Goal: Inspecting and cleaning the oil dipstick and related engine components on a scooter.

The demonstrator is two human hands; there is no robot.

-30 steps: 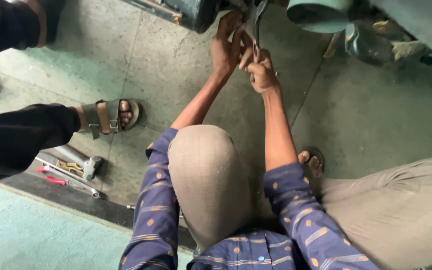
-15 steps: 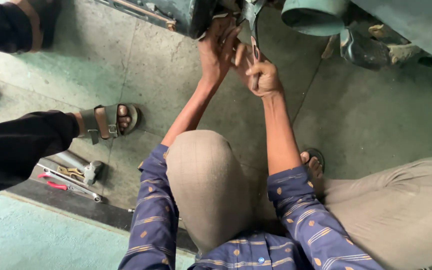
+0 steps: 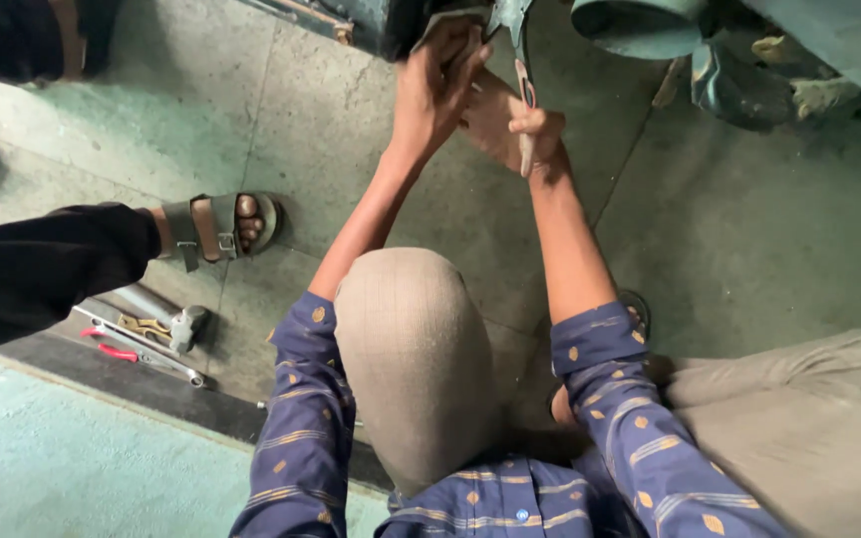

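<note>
The slim metal tool (image 3: 523,100) is being gripped in the right hand (image 3: 515,130), fingers closed round it — raised closer to the dark machine part (image 3: 421,25) than a second ago. The left hand (image 3: 435,90) is being pressed against that part, fingers curled; work there is being continued.

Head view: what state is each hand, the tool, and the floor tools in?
Left hand: raised, fingers pressed on the dark machine part.
Right hand: closed around the wrench.
Wrench: upright, held.
Hammer: lying on the floor, untouched.
Red-handled pliers: lying flat.
</note>
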